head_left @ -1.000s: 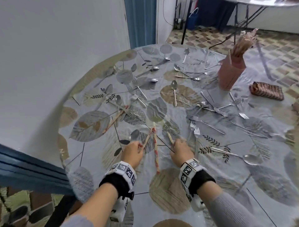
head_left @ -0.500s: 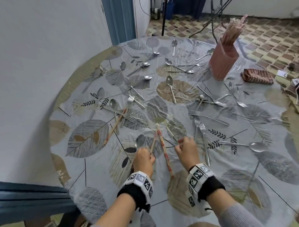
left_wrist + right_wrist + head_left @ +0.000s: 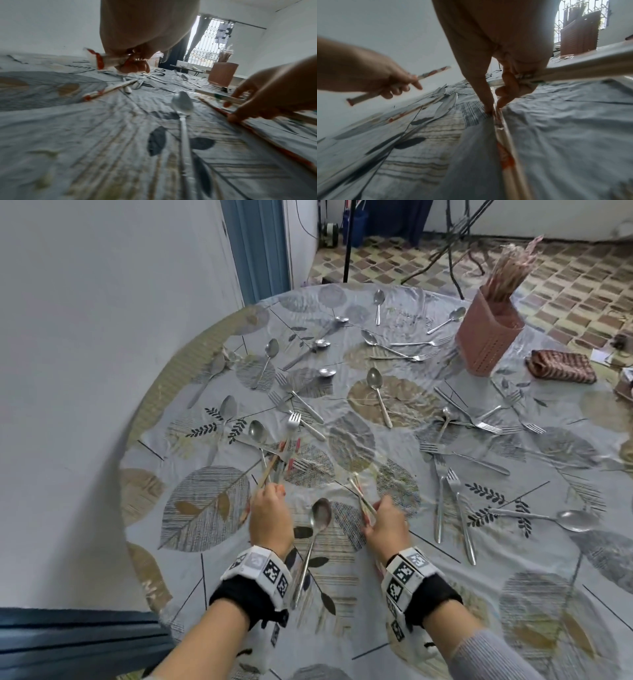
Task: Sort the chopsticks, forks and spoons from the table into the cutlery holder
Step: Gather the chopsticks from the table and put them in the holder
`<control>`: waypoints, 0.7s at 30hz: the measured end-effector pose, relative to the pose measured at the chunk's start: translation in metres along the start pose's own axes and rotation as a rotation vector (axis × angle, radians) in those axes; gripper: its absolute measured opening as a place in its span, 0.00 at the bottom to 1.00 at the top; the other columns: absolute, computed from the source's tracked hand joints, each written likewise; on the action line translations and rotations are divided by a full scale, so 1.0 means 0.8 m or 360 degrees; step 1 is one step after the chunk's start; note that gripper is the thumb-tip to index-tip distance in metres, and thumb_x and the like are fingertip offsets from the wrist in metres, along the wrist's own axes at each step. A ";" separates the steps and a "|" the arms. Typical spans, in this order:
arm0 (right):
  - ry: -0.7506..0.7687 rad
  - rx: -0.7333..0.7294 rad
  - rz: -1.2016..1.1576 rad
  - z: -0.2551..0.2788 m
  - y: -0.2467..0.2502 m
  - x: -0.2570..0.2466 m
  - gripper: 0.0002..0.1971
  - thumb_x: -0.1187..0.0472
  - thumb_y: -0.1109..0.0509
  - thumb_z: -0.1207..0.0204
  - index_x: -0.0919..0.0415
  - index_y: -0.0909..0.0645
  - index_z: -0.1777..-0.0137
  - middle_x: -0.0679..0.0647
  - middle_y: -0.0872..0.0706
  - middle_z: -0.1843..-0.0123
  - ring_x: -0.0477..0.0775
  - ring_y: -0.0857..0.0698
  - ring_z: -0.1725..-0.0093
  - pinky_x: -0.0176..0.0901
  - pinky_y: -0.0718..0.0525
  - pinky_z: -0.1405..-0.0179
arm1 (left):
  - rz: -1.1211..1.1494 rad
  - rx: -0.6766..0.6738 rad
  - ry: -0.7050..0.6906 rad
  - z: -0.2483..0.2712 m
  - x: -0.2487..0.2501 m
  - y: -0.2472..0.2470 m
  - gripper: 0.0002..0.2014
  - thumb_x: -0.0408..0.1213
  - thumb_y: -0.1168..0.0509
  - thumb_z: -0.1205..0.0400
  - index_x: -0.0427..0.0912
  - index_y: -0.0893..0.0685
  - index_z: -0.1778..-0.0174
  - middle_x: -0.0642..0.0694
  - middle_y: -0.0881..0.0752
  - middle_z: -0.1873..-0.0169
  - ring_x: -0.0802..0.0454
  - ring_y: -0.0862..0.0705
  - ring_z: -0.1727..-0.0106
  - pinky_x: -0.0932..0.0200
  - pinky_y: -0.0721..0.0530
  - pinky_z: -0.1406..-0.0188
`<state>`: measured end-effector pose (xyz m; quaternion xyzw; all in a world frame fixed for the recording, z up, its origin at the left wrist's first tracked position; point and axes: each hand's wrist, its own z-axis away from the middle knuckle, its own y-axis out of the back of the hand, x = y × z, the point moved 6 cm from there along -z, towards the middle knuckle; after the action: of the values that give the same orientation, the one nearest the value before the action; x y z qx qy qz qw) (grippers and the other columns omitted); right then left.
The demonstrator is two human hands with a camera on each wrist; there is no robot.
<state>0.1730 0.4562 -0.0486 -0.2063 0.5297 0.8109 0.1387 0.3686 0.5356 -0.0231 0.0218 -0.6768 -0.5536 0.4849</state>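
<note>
My left hand (image 3: pixel 273 495) grips a red-marked chopstick (image 3: pixel 109 62) just above the table, its tip pointing towards a chopstick (image 3: pixel 270 465) lying among forks and a spoon. My right hand (image 3: pixel 372 510) holds a pale chopstick (image 3: pixel 576 68) in its curled fingers, while its thumb and forefinger pinch another chopstick (image 3: pixel 502 129) that lies on the cloth. A long spoon (image 3: pixel 317 523) lies between the two hands. The pink cutlery holder (image 3: pixel 488 338), with several chopsticks standing in it, is at the far right of the table.
Several spoons and forks lie scattered over the round table's leaf-patterned cloth (image 3: pixel 359 440), including forks (image 3: pixel 452 508) just right of my right hand. A brown woven pouch (image 3: pixel 561 366) lies beside the holder. A white wall (image 3: pixel 85 371) runs close along the left.
My left hand has carried its chopstick to the left and forward, towards the chopstick by the forks. My right hand has come down on the chopstick that lay between the hands.
</note>
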 end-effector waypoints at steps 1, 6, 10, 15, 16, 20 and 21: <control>-0.0017 0.0011 0.0002 -0.001 0.000 0.001 0.14 0.69 0.32 0.27 0.67 0.29 0.43 0.59 0.19 0.52 0.59 0.18 0.50 0.39 0.29 0.59 | -0.0063 -0.0006 0.0034 -0.009 -0.010 0.006 0.14 0.35 0.51 0.13 0.33 0.21 0.46 0.39 0.21 0.50 0.49 0.26 0.54 0.59 0.31 0.57; -0.0067 0.0128 -0.0134 -0.004 0.000 0.006 0.05 0.66 0.31 0.29 0.65 0.24 0.56 0.57 0.21 0.57 0.55 0.22 0.59 0.42 0.22 0.60 | -0.0198 0.0052 0.0092 -0.045 -0.043 0.025 0.14 0.35 0.48 0.14 0.29 0.22 0.44 0.34 0.24 0.45 0.40 0.25 0.47 0.53 0.30 0.49; -0.0034 0.0164 -0.0066 -0.004 0.001 0.003 0.10 0.60 0.40 0.20 0.66 0.22 0.56 0.59 0.25 0.51 0.55 0.24 0.53 0.46 0.20 0.48 | -0.0306 -0.0050 0.0120 -0.062 -0.062 0.012 0.17 0.44 0.39 0.18 0.31 0.22 0.47 0.35 0.24 0.45 0.40 0.25 0.46 0.48 0.26 0.41; 0.0040 0.0094 -0.0047 0.002 0.007 -0.004 0.10 0.61 0.48 0.17 0.64 0.29 0.56 0.60 0.23 0.53 0.56 0.24 0.56 0.41 0.24 0.59 | -0.0514 -0.0178 0.0112 -0.066 -0.070 0.006 0.15 0.40 0.41 0.17 0.30 0.22 0.46 0.34 0.20 0.45 0.38 0.24 0.42 0.48 0.28 0.39; 0.0032 0.0086 -0.0092 0.003 0.009 -0.005 0.10 0.62 0.48 0.17 0.63 0.30 0.57 0.60 0.22 0.55 0.56 0.24 0.59 0.38 0.28 0.66 | -0.0523 -0.0194 0.0097 -0.066 -0.067 0.007 0.14 0.39 0.42 0.17 0.30 0.23 0.47 0.34 0.19 0.46 0.39 0.23 0.44 0.48 0.27 0.41; -0.0045 0.0133 -0.0200 0.005 0.008 -0.005 0.09 0.62 0.48 0.17 0.66 0.29 0.50 0.61 0.20 0.52 0.56 0.22 0.60 0.42 0.27 0.65 | -0.0199 -0.0211 0.0061 -0.055 -0.053 0.022 0.07 0.31 0.43 0.17 0.35 0.30 0.45 0.37 0.17 0.56 0.42 0.22 0.61 0.53 0.27 0.65; -0.0060 0.0128 -0.0207 0.006 0.007 -0.005 0.09 0.63 0.48 0.17 0.67 0.29 0.47 0.62 0.20 0.51 0.55 0.22 0.60 0.43 0.26 0.65 | -0.0147 -0.0226 0.0053 -0.053 -0.051 0.025 0.10 0.31 0.44 0.17 0.36 0.32 0.41 0.37 0.17 0.57 0.41 0.21 0.62 0.54 0.28 0.66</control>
<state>0.1731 0.4582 -0.0405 -0.2193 0.5448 0.7819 0.2091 0.4286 0.5354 -0.0371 0.0277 -0.6260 -0.6214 0.4704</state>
